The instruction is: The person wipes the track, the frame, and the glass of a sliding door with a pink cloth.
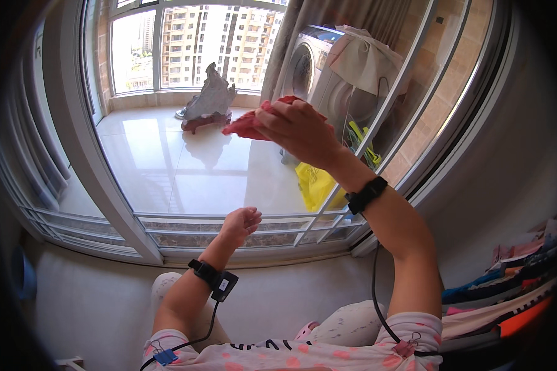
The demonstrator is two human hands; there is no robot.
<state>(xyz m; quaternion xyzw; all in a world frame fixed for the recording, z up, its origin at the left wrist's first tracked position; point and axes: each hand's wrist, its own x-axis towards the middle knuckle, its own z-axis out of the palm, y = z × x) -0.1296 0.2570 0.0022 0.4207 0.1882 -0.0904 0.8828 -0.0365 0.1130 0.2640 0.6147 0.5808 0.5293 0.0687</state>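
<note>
A crumpled red cloth (250, 126) is gripped in my right hand (297, 127), raised in front of the glass door pane. Part of the cloth shows above my knuckles and part hangs out to the left of my fingers. Lower and to the left, my left hand (242, 225) is held near the door's lower bars (278, 226) with its fingers loosely curled; I see nothing in it. Whether either hand touches the glass I cannot tell. Black straps with cables sit on both forearms.
Beyond the door are a grey rock-like ornament on a reddish stand (210, 99), a washing machine (301, 69), another front-loading machine draped with a beige cloth (364, 60) and a yellow bag (315, 185). Clothes (501, 297) are piled at the right. A blue basin (24, 273) stands far left.
</note>
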